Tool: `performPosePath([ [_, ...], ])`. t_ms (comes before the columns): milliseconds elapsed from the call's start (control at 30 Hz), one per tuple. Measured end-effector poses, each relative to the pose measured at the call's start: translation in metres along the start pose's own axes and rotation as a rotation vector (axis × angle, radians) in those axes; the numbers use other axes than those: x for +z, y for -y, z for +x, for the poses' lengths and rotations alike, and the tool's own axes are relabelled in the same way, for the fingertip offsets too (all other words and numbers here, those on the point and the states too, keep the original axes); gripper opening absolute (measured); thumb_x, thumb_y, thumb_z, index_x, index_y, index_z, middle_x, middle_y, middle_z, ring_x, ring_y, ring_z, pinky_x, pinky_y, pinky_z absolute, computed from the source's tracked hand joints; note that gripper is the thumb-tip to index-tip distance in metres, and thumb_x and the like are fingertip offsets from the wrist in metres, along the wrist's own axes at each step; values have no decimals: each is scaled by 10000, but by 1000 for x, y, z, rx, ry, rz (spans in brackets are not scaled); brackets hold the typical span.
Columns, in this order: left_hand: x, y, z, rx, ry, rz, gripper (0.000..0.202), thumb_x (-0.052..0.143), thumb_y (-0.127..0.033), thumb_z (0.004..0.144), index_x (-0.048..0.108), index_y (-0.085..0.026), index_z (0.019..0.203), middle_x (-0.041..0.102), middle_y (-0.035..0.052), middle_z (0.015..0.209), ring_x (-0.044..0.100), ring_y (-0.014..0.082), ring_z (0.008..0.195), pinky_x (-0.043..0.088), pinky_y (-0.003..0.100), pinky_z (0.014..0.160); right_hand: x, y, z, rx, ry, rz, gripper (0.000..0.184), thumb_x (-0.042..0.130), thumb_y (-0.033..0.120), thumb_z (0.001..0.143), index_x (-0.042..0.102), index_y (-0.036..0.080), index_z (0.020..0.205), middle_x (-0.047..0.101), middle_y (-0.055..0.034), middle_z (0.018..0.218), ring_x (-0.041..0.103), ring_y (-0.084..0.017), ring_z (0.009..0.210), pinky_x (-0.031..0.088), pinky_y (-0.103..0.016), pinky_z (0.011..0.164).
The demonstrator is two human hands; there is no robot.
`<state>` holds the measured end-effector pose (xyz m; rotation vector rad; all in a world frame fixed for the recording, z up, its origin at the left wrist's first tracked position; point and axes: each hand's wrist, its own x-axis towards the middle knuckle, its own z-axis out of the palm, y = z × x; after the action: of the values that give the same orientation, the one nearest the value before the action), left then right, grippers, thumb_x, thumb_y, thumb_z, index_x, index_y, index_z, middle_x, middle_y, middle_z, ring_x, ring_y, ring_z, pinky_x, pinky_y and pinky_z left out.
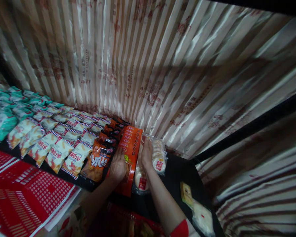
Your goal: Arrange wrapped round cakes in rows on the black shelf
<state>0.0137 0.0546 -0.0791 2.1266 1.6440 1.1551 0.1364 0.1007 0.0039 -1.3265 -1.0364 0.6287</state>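
Note:
My left hand (118, 167) lies against the left side of a long orange snack pack (130, 151), its fingers pointing away from me. At the pack's other side is my right hand (146, 154), fingers stretched out and fairly flat. It stands between the orange pack and clear packs of round white cakes (159, 164) with red labels. Another clear cake pack (141, 181) shows just below my right hand. Close to my left hand sits a black-and-orange snack bag (97, 160). Neither hand is wrapped around a pack. The fingertips are partly blurred.
Rows of white snack bags (59, 152) and green bags (2, 124) fill the black table (174, 176) to the left. A red basket (27, 197) stands at the front left. A yellow pack (186, 194) and a white pack (202, 217) lie right. Striped curtain (148, 65) hangs behind.

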Motion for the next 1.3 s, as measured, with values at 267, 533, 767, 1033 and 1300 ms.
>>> performPosePath([
  [267,7,-68,-37,149,15,6,412,363,-158,848,500,-85,1230,374,162,1408,218,269,1359,321,459,1072,-89,-2,-32,54,-106,-156,530,406,537,805,598,140,1098,602,-121,1182,536,-237,1112,375,-374,973],
  [533,37,-104,-63,287,-95,61,407,383,-106,836,503,-166,1221,415,117,1389,209,279,1361,335,521,1037,-113,-26,-28,-29,22,-362,420,405,397,820,590,164,1116,629,-105,1138,587,-214,1023,429,-372,912],
  [767,52,-107,-68,295,-146,125,368,453,-211,848,531,-211,1207,448,64,1372,269,277,1337,299,497,1052,-96,-34,10,-373,210,-696,336,409,209,808,628,152,1057,641,-100,1084,554,-206,1058,424,-381,950],
  [1033,38,-111,-63,264,-49,240,426,464,-248,833,500,-199,1255,412,40,1402,261,260,1335,267,436,1064,-72,-31,39,-430,304,-832,395,369,106,798,592,114,1124,584,-105,1210,461,-202,1189,346,-384,1045],
  [1300,43,-111,-66,227,-44,244,427,494,-312,844,486,-255,1267,381,29,1423,276,256,1330,223,457,1084,-68,-27,56,-410,339,-930,397,367,129,810,583,75,1139,580,-131,1205,454,-199,1187,307,-339,1060],
])
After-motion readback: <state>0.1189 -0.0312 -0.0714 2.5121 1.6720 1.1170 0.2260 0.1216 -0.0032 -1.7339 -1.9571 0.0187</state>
